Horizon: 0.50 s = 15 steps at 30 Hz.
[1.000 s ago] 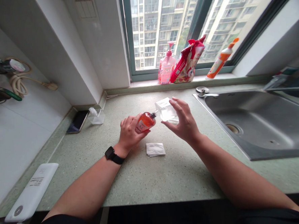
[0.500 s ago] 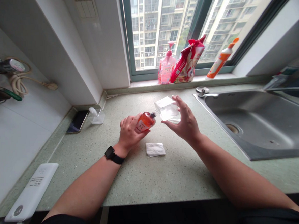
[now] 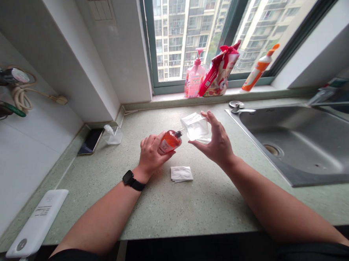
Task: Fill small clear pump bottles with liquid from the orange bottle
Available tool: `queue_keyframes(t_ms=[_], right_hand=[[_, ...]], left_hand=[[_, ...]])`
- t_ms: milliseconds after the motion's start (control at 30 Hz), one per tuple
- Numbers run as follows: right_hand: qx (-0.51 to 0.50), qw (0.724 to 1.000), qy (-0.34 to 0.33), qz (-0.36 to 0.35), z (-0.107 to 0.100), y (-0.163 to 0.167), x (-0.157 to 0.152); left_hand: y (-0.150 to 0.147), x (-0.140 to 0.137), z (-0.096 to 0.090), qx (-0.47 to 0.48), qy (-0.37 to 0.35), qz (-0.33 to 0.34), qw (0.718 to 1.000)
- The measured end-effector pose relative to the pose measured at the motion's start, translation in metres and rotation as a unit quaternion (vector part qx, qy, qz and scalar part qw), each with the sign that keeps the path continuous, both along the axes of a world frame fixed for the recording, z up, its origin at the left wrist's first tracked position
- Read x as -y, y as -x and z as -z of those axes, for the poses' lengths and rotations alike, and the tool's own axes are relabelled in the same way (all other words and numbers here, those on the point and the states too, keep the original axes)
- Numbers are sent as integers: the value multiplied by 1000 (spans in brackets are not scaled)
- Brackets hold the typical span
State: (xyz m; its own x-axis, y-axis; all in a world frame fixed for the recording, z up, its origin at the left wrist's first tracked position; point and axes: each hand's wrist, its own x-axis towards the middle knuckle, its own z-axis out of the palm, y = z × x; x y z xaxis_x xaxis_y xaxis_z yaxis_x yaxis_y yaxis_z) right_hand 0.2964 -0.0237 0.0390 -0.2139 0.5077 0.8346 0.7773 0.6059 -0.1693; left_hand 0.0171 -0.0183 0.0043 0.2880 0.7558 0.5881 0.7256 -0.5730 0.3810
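My left hand is closed around an orange-red bottle with a pale label and a black threaded neck. In my right hand is a clear, square-sided bottle, gripped between thumb and fingers and tilted so its neck points left. The two necks meet mouth to mouth above the counter; the exact contact is too small to make out. Some clear liquid appears to lie in the square bottle. Below them a folded white tissue lies on the green speckled counter.
At the left stand a small clear pump top, a phone and a white power bank. A steel sink is on the right. On the windowsill are a pink pump bottle, a red bag and an orange-white bottle.
Both hands and bottles keep almost the same place. Inside the square bottle the look of the clear contents has shifted slightly.
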Motion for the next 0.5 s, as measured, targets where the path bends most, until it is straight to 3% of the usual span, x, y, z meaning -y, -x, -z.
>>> queue_keyframes(t_ms=[500], right_hand=[[-1,1000,-25,0,5,-2,-4]], left_hand=[[0,-1,3,3,-20,3,1000]])
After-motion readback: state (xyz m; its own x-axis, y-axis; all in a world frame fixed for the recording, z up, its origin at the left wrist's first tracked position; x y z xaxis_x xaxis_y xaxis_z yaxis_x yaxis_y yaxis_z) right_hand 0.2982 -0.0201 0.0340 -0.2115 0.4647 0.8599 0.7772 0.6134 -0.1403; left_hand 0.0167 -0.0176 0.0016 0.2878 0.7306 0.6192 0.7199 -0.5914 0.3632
